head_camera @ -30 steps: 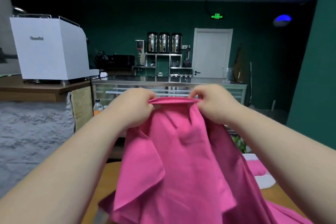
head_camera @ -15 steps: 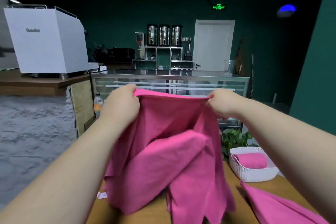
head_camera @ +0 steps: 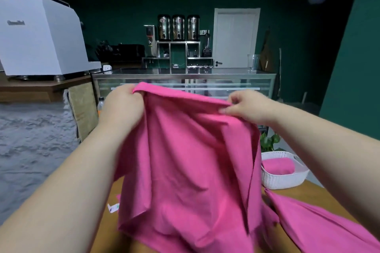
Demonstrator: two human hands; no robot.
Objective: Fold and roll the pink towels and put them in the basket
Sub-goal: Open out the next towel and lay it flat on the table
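Spreading is the step in hand: your left hand (head_camera: 123, 107) and right hand (head_camera: 248, 107) each pinch the top edge of the pink towel (head_camera: 185, 160), which hangs over the wooden table (head_camera: 316, 194), with the white basket (head_camera: 285, 181) at your right holding one rolled towel (head_camera: 277, 166). Next, I judge, you must find its corners and lay it flat for folding. Its lower edge runs out of frame, your left fingertips are buried in cloth, and a second towel (head_camera: 318, 222) is cut off.
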